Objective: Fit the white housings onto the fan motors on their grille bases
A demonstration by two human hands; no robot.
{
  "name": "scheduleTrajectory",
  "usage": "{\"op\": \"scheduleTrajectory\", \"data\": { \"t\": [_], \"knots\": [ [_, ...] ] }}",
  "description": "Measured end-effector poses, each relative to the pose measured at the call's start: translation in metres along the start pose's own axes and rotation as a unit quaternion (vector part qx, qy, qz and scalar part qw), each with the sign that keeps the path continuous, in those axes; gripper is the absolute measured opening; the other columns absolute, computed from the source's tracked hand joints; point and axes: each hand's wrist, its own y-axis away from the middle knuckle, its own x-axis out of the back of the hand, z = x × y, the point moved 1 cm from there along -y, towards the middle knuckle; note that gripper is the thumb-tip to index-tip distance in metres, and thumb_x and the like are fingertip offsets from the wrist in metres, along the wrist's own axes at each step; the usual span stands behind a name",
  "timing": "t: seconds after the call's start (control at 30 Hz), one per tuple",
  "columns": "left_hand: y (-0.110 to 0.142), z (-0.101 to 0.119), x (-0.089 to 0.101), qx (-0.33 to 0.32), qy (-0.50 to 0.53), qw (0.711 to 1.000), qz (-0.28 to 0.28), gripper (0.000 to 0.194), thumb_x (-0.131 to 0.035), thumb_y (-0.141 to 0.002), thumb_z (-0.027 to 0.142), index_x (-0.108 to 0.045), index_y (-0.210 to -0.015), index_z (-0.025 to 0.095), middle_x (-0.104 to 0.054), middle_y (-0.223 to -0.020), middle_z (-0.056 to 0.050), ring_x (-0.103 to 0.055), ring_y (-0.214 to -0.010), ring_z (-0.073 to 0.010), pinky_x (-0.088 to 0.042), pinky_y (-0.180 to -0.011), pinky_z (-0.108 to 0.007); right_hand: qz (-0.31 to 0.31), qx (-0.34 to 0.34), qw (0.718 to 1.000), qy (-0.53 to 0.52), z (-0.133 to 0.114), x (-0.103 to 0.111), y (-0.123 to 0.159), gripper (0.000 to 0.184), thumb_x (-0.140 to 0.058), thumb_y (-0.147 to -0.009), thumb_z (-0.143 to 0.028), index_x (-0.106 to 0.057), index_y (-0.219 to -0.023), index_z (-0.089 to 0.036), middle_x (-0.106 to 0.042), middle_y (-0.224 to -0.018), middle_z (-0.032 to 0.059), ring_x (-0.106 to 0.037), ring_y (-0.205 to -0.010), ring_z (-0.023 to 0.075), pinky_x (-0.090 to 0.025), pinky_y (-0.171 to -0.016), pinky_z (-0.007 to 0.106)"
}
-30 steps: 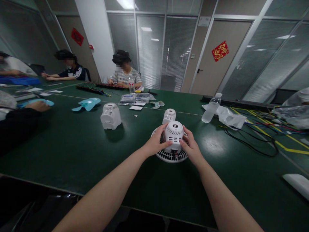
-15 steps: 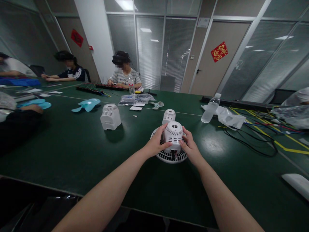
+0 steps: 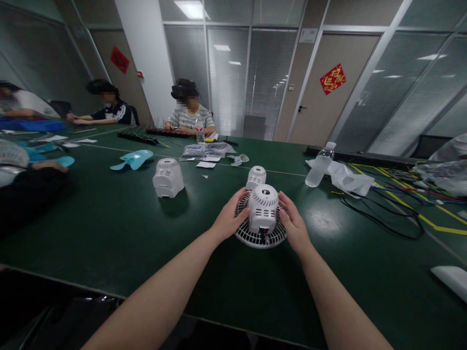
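A white fan motor housing [image 3: 263, 208] with vent slots stands on a round white fan grille [image 3: 251, 238] in front of me. Dark parts and thin wires show in a gap low on the housing's near side. My left hand [image 3: 229, 218] is open at the housing's left, fingers over the grille's edge; whether the fingers touch it I cannot tell. On the other side, my right hand [image 3: 295, 224] is also open, curved beside the housing with a small gap. Just behind stands a smaller-looking white vented housing [image 3: 256, 177].
Another white housing [image 3: 168, 178] stands to the left, near a blue fan blade [image 3: 132, 159]. A plastic bottle [image 3: 320, 165], crumpled plastic bag [image 3: 352, 179] and black cables [image 3: 386, 226] lie right. A white object [image 3: 450, 279] sits at the right edge. Co-workers sit across the table [image 3: 146, 272].
Both hands have loosened from the motor housing and moved slightly apart to either side. The housing stays standing on the grille.
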Motion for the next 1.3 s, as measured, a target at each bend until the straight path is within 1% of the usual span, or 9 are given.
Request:
{"op": "scheduleTrajectory", "data": {
  "t": [0.07,0.17,0.3,0.4,0.57,0.67,0.77,0.87,1.3],
  "knots": [
    [-0.002,0.0,0.005,0.009,0.021,0.997,0.077,0.051,-0.052,-0.098,0.043,-0.044,-0.144,0.023,-0.062,-0.135,-0.013,-0.059,-0.126,-0.0269,-0.043,-0.111,-0.05,0.076,-0.006,0.997,0.006,0.002,0.005,-0.001,0.046,-0.054,-0.095,-0.051,-0.059,-0.135,-0.029,-0.063,-0.138,0.0088,-0.058,-0.127,0.0285,-0.042,-0.11,0.049],
    [-0.005,-0.001,0.012,0.03,0.034,0.985,0.166,0.037,-0.056,-0.095,0.035,-0.054,-0.13,0.022,-0.069,-0.117,-0.009,-0.067,-0.107,-0.0223,-0.051,-0.101,-0.043,0.193,-0.027,0.98,0.032,0.006,0.016,-0.004,0.034,-0.055,-0.093,-0.047,-0.07,-0.111,-0.022,-0.073,-0.105,0.0082,-0.066,-0.101,0.0256,-0.049,-0.094,0.043],
    [-0.006,-0.002,0.016,0.063,0.021,0.979,0.193,0.029,-0.058,-0.092,0.029,-0.06,-0.12,0.021,-0.07,-0.107,-0.006,-0.068,-0.097,-0.0203,-0.054,-0.09,-0.038,0.258,-0.07,0.962,0.048,0.014,0.026,-0.006,0.024,-0.059,-0.086,-0.041,-0.069,-0.09,-0.02,-0.069,-0.08,0.0033,-0.063,-0.08,0.0212,-0.048,-0.078,0.035],
    [-0.005,0.003,0.013,0.068,0.015,0.984,0.165,0.027,-0.058,-0.092,0.029,-0.061,-0.117,0.021,-0.07,-0.106,-0.006,-0.067,-0.094,-0.02,-0.054,-0.086,-0.036,0.235,-0.085,0.967,0.054,0.016,0.024,-0.005,0.02,-0.06,-0.084,-0.039,-0.068,-0.088,-0.021,-0.068,-0.08,0.0024,-0.063,-0.078,0.0209,-0.047,-0.075,0.033],
    [0.001,0.017,0.004,0.039,-0.049,0.996,0.057,0.019,-0.057,-0.094,0.036,-0.065,-0.1,0.021,-0.07,-0.1,-0.004,-0.065,-0.092,-0.0202,-0.052,-0.084,-0.037,0.11,-0.057,0.983,0.133,0.009,0.008,-0.001,0.019,-0.058,-0.086,-0.038,-0.067,-0.088,-0.021,-0.07,-0.083,0.0035,-0.063,-0.077,0.0221,-0.048,-0.073,0.034],
    [0.004,0.024,0.002,0.022,-0.124,0.992,-0.019,0.026,-0.058,-0.092,0.045,-0.062,-0.085,0.02,-0.068,-0.089,-0.003,-0.063,-0.083,-0.0202,-0.05,-0.078,-0.036,0.04,-0.016,0.98,0.194,0.004,-0.001,0.002,0.017,-0.055,-0.088,-0.034,-0.066,-0.086,-0.022,-0.07,-0.083,0.0036,-0.063,-0.075,0.0217,-0.048,-0.072,0.034],
    [0.005,0.029,0.0,0.013,-0.19,0.979,-0.069,0.033,-0.067,-0.085,0.052,-0.06,-0.087,0.02,-0.067,-0.095,-0.005,-0.062,-0.086,-0.0224,-0.049,-0.077,-0.037,0.028,0.002,0.973,0.228,0.002,-0.003,0.004,0.016,-0.053,-0.088,-0.032,-0.064,-0.087,-0.021,-0.07,-0.085,0.0042,-0.063,-0.075,0.0213,-0.048,-0.072,0.034],
    [0.006,0.032,-0.001,0.01,-0.239,0.968,-0.079,0.04,-0.075,-0.077,0.053,-0.059,-0.092,0.02,-0.066,-0.102,-0.006,-0.062,-0.091,-0.0249,-0.049,-0.077,-0.038,0.027,0.007,0.968,0.249,0.005,-0.002,0.003,0.014,-0.053,-0.088,-0.032,-0.063,-0.089,-0.022,-0.07,-0.089,0.0053,-0.064,-0.078,0.0219,-0.049,-0.074,0.035],
    [0.007,0.034,-0.004,0.017,-0.248,0.966,-0.076,0.035,-0.074,-0.079,0.049,-0.059,-0.096,0.021,-0.067,-0.106,-0.005,-0.063,-0.095,-0.0251,-0.051,-0.079,-0.04,0.007,0.009,0.966,0.259,0.011,-0.001,0.001,0.01,-0.054,-0.085,-0.029,-0.061,-0.088,-0.023,-0.068,-0.093,0.005,-0.064,-0.088,0.0241,-0.05,-0.081,0.039]
  ]
}}
